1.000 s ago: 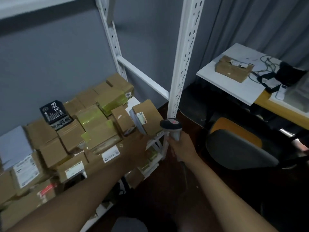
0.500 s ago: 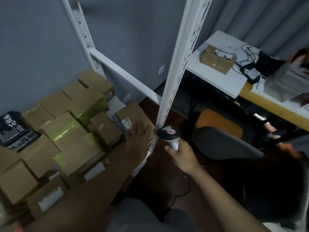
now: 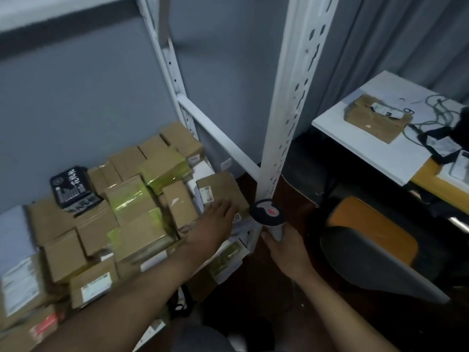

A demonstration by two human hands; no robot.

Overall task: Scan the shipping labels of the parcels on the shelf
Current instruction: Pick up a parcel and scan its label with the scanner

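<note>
Head view: the white perforated steel upright (image 3: 291,118) of the shelf serves as the landmark; left of its foot, a crowd of brown cardboard parcels (image 3: 132,224) covers the shelf board, some wrapped in yellow-green tape, with 1 black printed box (image 3: 72,186) far to the left of the post; the brown cardboard parcel with a small white shipping label (image 3: 220,190) lies just left of the upright's base; the left hand (image 3: 215,222) rests flat on its near edge, fingers spread and open, gripping nothing, seemingly steadying it; the right hand (image 3: 286,252), just below the upright's foot, is closed around the grey handle of a dark-headed handheld barcode scanner (image 3: 267,214), whose head sits touching or just beside the post and near the parcel's right corner.

Progress, as a judgement: nothing marks any label as read, so what is done cannot be told; the nearest parcel seems the one in hand; the many labelled boxes further left of the upright, and those on the board below, appear left to scan; several labels face away or are blurred.
</note>
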